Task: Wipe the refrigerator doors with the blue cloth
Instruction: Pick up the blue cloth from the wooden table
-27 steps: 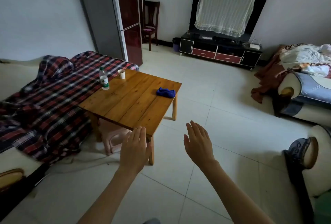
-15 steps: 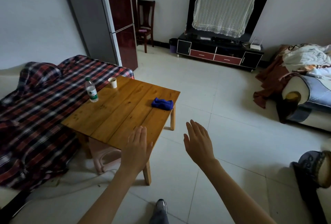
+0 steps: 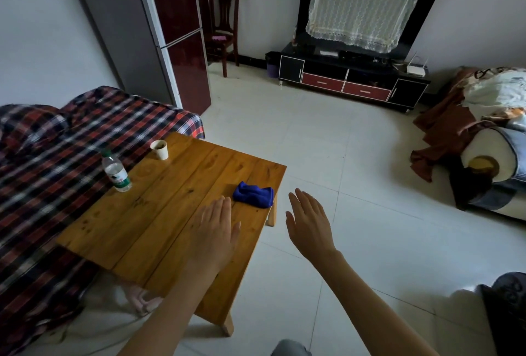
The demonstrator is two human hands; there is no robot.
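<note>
A crumpled blue cloth (image 3: 254,194) lies near the right edge of a low wooden table (image 3: 159,213). My left hand (image 3: 215,230) hovers over the table with straight fingers, its tips just left of the cloth and holding nothing. My right hand (image 3: 308,223) is held flat and empty over the floor, just right of the table edge. The refrigerator (image 3: 159,31), grey-sided with dark red upper and lower doors, stands against the far left wall beyond the table.
A water bottle (image 3: 116,172) and a paper cup (image 3: 159,149) stand on the table's far left side. A plaid-covered sofa (image 3: 51,156) flanks the table. A wooden chair (image 3: 223,25), a TV stand (image 3: 350,79) and an armchair (image 3: 489,139) ring the tiled floor.
I have moved closer to the table. Both hands now reach forward beside the blue cloth, the left over the tabletop, and the cloth has not moved.
</note>
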